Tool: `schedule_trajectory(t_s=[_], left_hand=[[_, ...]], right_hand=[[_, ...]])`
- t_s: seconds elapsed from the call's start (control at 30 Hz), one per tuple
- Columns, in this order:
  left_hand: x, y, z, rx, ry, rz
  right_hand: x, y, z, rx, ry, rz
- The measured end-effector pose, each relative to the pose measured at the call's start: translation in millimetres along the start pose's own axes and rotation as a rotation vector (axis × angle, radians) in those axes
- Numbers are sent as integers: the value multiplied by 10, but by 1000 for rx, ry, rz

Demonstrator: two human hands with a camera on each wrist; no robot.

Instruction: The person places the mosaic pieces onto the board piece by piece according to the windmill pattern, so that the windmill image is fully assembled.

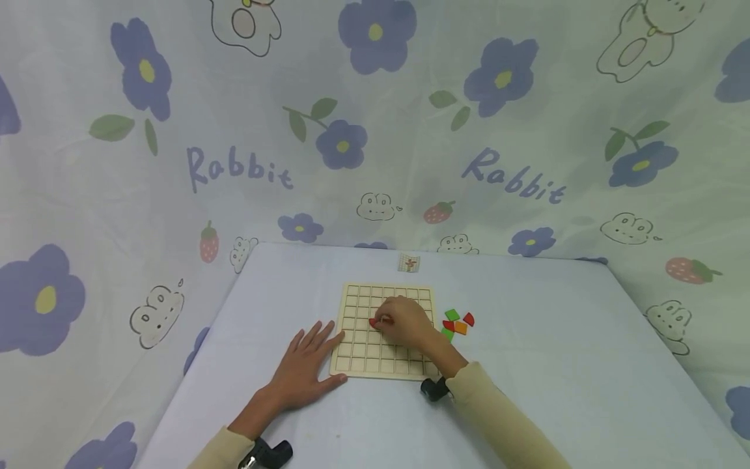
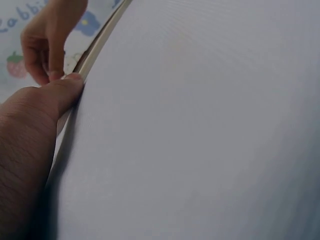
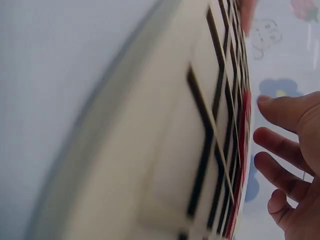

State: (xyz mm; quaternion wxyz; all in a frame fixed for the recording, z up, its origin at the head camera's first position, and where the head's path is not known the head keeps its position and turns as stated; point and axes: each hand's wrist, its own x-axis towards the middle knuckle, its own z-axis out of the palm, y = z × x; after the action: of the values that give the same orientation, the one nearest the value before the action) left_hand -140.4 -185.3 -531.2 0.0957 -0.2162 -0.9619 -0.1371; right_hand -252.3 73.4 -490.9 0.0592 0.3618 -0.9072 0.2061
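Your right hand (image 1: 404, 322) bends over the gridded board (image 1: 381, 368) with a red piece (image 1: 372, 322) at its fingertips; I can't tell whether it grasps one, though the right wrist view shows a gap between thumb and fingers, and red edge-on along the grid. Your left hand (image 1: 307, 368) lies spread and released at the board's left side; its own wrist view shows only the thumb side. The board sits nearer the worktop's (image 1: 556, 365) left edge than its right, with loose coloured pieces (image 1: 460, 328) just beyond it rightward. Near the far edge lies a card (image 1: 409, 263), its print too small to read; the near edge is cut off
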Motion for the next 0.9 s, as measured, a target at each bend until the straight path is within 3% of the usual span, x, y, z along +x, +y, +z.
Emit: schedule_trajectory(t_s=[0.23,0.47,0.73,0.9], left_hand=[[-9,18,-3,4,-27,-16],[3,-3,-15,-8,-13,-15],[2,-17,-16,17,-2,-13],[5,11,-29,8,-30,-17]], right_hand=[[-208,329,-242,42,75,145],[-460,705,-454,-51,53,346],[-743,953,-541,-97,42,376],[-902,1060,-588,-100,10,384]])
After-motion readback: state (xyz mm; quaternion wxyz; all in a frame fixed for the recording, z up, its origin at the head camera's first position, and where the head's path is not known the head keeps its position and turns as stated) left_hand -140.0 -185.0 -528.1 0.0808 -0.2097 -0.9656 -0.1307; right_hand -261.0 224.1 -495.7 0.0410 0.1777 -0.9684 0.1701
